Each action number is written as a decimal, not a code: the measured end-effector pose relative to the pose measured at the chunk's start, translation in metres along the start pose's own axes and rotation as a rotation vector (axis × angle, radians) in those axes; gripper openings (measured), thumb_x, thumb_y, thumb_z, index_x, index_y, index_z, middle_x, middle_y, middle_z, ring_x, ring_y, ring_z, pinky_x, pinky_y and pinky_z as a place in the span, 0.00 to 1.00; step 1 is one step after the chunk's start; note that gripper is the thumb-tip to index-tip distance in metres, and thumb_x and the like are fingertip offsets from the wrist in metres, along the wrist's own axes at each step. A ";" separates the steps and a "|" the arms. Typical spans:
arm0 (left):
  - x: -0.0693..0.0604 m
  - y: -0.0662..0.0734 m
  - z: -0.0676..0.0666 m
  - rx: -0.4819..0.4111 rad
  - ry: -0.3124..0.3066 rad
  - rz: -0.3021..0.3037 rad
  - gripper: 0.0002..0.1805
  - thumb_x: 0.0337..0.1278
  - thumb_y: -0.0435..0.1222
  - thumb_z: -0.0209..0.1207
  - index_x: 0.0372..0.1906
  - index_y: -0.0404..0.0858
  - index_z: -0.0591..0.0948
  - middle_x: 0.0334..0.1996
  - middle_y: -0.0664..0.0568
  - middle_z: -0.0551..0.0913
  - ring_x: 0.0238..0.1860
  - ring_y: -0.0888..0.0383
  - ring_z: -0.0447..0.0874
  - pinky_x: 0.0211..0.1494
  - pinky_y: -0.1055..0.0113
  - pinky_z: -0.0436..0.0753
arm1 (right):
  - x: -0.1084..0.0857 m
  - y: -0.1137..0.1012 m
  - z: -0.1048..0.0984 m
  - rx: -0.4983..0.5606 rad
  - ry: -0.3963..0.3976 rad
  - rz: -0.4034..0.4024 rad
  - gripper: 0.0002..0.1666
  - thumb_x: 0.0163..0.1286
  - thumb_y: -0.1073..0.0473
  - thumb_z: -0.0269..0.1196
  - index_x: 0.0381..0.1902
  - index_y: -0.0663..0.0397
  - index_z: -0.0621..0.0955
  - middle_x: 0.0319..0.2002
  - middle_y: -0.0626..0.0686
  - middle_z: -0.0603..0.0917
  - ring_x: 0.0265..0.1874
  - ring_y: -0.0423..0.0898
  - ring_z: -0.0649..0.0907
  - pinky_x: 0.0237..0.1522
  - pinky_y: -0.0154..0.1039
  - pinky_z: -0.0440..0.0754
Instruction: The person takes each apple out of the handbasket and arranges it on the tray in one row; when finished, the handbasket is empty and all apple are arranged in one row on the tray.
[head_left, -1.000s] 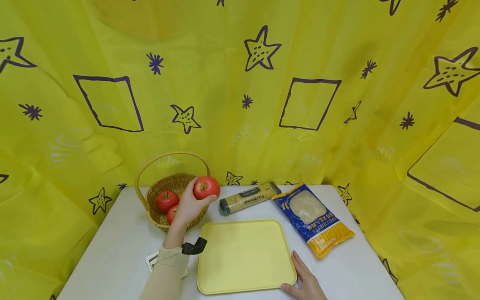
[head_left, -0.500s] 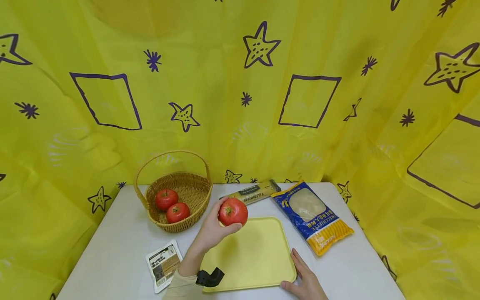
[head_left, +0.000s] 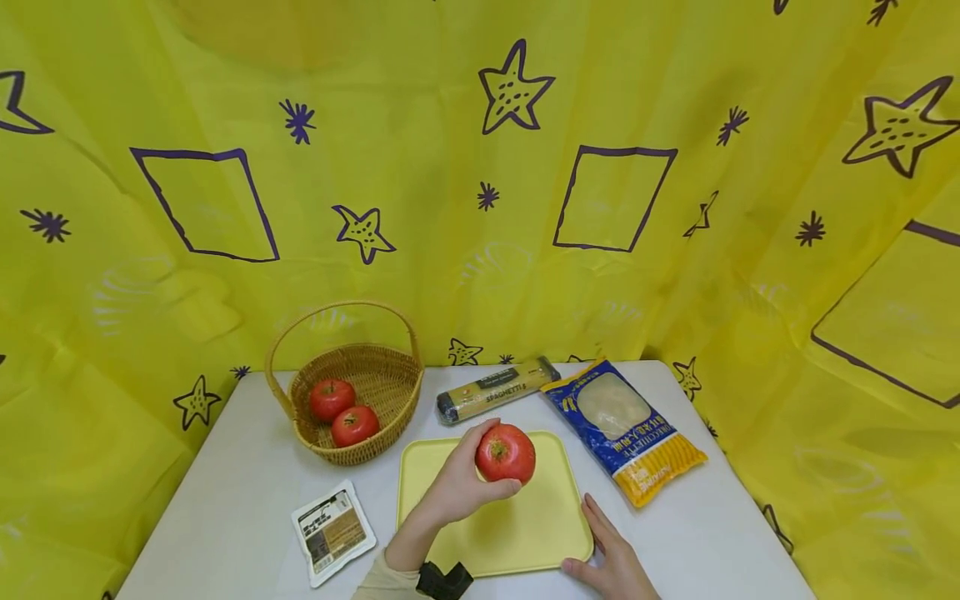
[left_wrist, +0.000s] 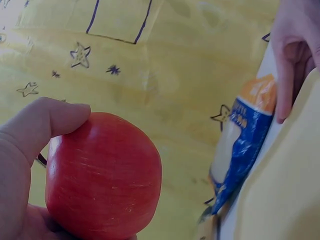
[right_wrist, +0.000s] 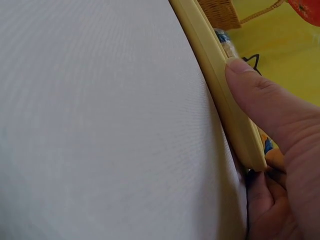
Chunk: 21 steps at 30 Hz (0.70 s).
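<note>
In the head view my left hand (head_left: 459,483) holds a red apple (head_left: 506,453) above the middle of a pale yellow tray (head_left: 417,457). The left wrist view has the thumb on one side of the apple (left_wrist: 105,175), with the other fingers mostly hidden behind it. My right hand (head_left: 617,560) grips the tray's near right corner. From the right wrist, its thumb (right_wrist: 265,92) lies on the tray's rim (right_wrist: 220,75) while other fingers curl at the corner. Two more red apples, one behind (head_left: 332,400) and one in front (head_left: 356,426), sit in a wicker basket (head_left: 390,379).
Behind the tray lies a spaghetti pack (head_left: 495,390). A blue and yellow orecchiette bag (head_left: 626,433) lies right of the tray. A flat white packet with a printed label (head_left: 333,533) is at the left. The white table (head_left: 225,500) meets a yellow patterned curtain (head_left: 420,167).
My left hand has carried the apple from over the basket rightward and nearer, to above the tray. The right hand has stayed at the tray's corner.
</note>
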<state>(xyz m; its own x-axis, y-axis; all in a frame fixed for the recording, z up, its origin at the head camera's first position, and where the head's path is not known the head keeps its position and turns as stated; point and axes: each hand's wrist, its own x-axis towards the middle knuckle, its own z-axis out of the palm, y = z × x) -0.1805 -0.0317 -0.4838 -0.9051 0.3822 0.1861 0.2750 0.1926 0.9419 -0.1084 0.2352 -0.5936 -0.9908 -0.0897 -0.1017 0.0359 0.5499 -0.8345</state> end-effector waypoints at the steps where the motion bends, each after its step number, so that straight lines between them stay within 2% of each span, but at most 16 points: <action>1: 0.000 -0.001 0.004 0.006 -0.008 -0.001 0.47 0.44 0.42 0.74 0.71 0.39 0.65 0.60 0.48 0.72 0.56 0.49 0.75 0.53 0.55 0.77 | 0.000 0.000 0.000 0.009 -0.005 0.004 0.61 0.49 0.46 0.77 0.73 0.66 0.60 0.75 0.61 0.54 0.71 0.60 0.56 0.62 0.48 0.66; 7: 0.001 -0.010 0.029 0.043 -0.057 0.003 0.47 0.41 0.42 0.75 0.69 0.36 0.66 0.58 0.50 0.73 0.55 0.54 0.75 0.53 0.60 0.77 | 0.002 -0.001 -0.002 0.017 -0.027 0.015 0.61 0.50 0.45 0.77 0.73 0.66 0.59 0.75 0.61 0.53 0.71 0.62 0.55 0.62 0.49 0.66; 12: 0.002 -0.019 0.047 0.074 -0.107 -0.024 0.48 0.39 0.42 0.75 0.69 0.36 0.66 0.56 0.53 0.74 0.53 0.57 0.75 0.52 0.63 0.77 | 0.002 -0.002 -0.002 0.017 -0.031 0.028 0.61 0.50 0.45 0.76 0.74 0.65 0.59 0.75 0.61 0.52 0.71 0.62 0.54 0.62 0.51 0.66; 15: 0.004 -0.025 0.054 0.086 -0.136 -0.062 0.48 0.40 0.44 0.75 0.69 0.36 0.66 0.55 0.56 0.74 0.52 0.59 0.75 0.50 0.64 0.78 | 0.002 -0.001 -0.001 0.010 -0.024 0.032 0.61 0.50 0.45 0.76 0.74 0.63 0.60 0.75 0.60 0.53 0.71 0.63 0.55 0.62 0.51 0.66; 21: 0.014 -0.037 0.061 0.146 -0.145 -0.103 0.49 0.39 0.45 0.74 0.69 0.37 0.66 0.53 0.57 0.73 0.50 0.60 0.75 0.48 0.64 0.78 | 0.000 0.001 0.000 -0.005 0.010 -0.009 0.60 0.51 0.46 0.77 0.73 0.63 0.61 0.75 0.59 0.54 0.71 0.58 0.55 0.64 0.50 0.63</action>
<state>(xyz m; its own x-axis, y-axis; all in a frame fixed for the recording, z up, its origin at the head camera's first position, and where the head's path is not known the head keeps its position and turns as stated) -0.1832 0.0221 -0.5332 -0.8775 0.4780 0.0387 0.2370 0.3620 0.9016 -0.1082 0.2357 -0.5949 -0.9923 -0.0862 -0.0887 0.0263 0.5535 -0.8324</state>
